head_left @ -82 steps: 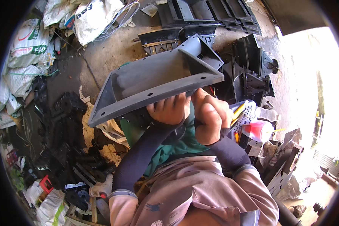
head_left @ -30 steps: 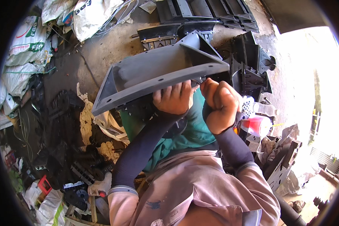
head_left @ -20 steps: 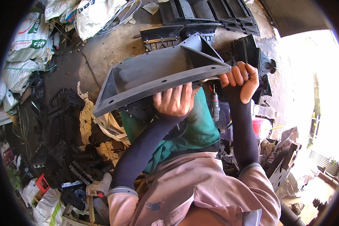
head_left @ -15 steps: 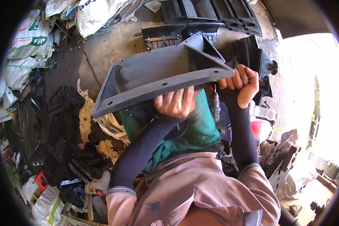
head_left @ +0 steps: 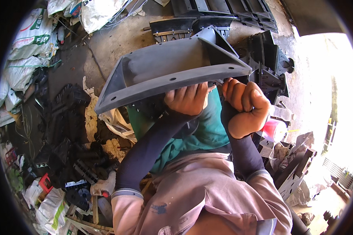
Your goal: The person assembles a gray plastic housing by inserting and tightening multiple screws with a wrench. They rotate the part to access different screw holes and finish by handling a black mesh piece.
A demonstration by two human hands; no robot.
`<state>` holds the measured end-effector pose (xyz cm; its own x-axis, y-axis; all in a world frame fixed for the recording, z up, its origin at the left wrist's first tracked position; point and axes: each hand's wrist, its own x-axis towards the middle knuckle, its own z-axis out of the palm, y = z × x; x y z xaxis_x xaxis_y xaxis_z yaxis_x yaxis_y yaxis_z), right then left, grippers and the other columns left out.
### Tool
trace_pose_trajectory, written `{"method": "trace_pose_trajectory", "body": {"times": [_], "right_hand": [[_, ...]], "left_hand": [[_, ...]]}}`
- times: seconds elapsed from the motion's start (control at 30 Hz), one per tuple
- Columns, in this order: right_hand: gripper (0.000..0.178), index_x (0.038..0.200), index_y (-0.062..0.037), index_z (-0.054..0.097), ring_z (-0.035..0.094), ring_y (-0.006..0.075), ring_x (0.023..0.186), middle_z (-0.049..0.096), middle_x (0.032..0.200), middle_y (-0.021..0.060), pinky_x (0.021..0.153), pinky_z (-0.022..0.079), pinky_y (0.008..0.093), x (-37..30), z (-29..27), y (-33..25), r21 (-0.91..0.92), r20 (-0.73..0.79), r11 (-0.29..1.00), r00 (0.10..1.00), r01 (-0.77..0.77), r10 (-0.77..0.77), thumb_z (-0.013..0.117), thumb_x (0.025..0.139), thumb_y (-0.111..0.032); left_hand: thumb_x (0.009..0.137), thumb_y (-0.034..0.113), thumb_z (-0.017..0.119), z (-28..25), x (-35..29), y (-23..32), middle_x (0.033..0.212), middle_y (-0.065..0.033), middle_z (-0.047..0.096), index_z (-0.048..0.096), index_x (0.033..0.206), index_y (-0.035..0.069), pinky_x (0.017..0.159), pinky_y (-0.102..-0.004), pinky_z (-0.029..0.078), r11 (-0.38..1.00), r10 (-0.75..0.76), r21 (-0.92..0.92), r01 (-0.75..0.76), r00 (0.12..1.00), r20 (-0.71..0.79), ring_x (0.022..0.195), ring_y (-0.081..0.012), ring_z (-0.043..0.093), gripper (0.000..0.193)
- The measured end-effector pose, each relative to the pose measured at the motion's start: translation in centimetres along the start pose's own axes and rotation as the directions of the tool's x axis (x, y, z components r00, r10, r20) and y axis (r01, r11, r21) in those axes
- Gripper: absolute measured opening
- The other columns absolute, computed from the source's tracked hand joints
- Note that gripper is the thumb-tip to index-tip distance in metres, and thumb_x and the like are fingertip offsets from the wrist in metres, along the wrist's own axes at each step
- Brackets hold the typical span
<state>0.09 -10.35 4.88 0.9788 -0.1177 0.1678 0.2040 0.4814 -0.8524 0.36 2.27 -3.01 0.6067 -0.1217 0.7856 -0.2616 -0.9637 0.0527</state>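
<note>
A large dark grey trough-shaped panel (head_left: pixel 164 62) is held up in front of me, with a curved, holed flange along its near edge and slanting end walls. My left hand (head_left: pixel 187 98) is closed on the panel from below, near the middle of the flange, its thumb and palm partly hidden. Below the panel's right end, my right hand (head_left: pixel 247 103) is curled into a fist. A thin dark piece shows by its fingertips, but I cannot make out what it is. The panel's underside is out of sight. Green cloth (head_left: pixel 213 125) covers my lap beneath.
Similar black parts (head_left: pixel 172 29) stand on the floor beyond the panel, with more black assemblies (head_left: pixel 264 58) at the right. Dark parts (head_left: pixel 66 117) are heaped at the left, near white sacks (head_left: pixel 29 47). A pink container (head_left: pixel 273 130) and a clear bottle (head_left: pixel 282 113) are beside my right arm.
My right hand has come down and left, turning at the wrist. The panel has shifted slightly up, its right end moving a little right. The drill-like tool seen earlier beside my right wrist is now hidden.
</note>
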Motion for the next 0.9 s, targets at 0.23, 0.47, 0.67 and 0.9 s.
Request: {"method": "trace_pose_trajectory", "body": {"times": [0.23, 0.47, 0.67, 0.9], "right_hand": [[0.039, 0.06, -0.0102, 0.032, 0.03, 0.0172, 0.06, 0.034, 0.057, 0.0033, 0.067, 0.031, 0.0353, 1.2, 0.2, -1.1, -0.1, 0.151, 0.993, 0.985, -0.063, 0.078, 0.042, 0.094, -0.027], [0.039, 0.08, -0.0055, 0.055, 0.047, 0.0098, 0.058, 0.055, 0.07, 0.0013, 0.058, 0.038, 0.028, 4.0, -2.0, -4.5, -0.69, -0.114, 0.712, 0.991, -0.129, 0.068, 0.048, 0.103, -0.036], [0.045, 0.125, -0.0026, 0.058, 0.066, 0.0248, 0.094, 0.066, 0.107, 0.0121, 0.072, 0.052, 0.0316, 3.8, 1.3, 1.4, -0.652, 0.571, 0.602, 0.821, 0.461, -0.01, 0.074, 0.084, -0.012], [0.038, 0.111, -0.0051, 0.063, 0.067, 0.0294, 0.079, 0.063, 0.101, 0.0101, 0.064, 0.053, 0.037, 5.6, 0.6, -0.5, -0.672, 0.714, 0.348, 0.697, 0.654, 0.069, 0.079, 0.077, -0.016]], "left_hand": [[0.089, 0.045, 0.066, -0.5, 0.7, -0.7, 0.095, 0.0002, 0.064, 0.066, 0.099, 0.015, 0.081, -0.0408, 0.043, 0.998, -0.009, -0.066, 0.016, 0.994, 0.105, 0.086, -0.0185, 0.061, 0.032], [0.083, 0.038, 0.077, -5.1, 4.5, -3.5, 0.091, -0.0035, 0.065, 0.069, 0.093, 0.012, 0.083, -0.0404, 0.04, 0.936, -0.151, -0.33, 0.121, 0.986, -0.067, 0.079, -0.0219, 0.058, 0.029], [0.101, 0.033, 0.06, -9.2, 6.5, -7.4, 0.102, -0.0038, 0.066, 0.059, 0.114, 0.003, 0.082, -0.0301, 0.049, 0.009, -0.69, -0.898, 0.44, 0.652, 0.313, 0.089, -0.013, 0.061, 0.032], [0.105, 0.051, 0.04, -9.1, 0.3, -10.9, 0.124, -0.0076, 0.062, 0.05, 0.136, 0.004, 0.099, -0.0374, 0.047, -0.472, -0.566, -0.775, 0.421, 0.529, 0.632, 0.111, -0.0184, 0.061, 0.057]]}}
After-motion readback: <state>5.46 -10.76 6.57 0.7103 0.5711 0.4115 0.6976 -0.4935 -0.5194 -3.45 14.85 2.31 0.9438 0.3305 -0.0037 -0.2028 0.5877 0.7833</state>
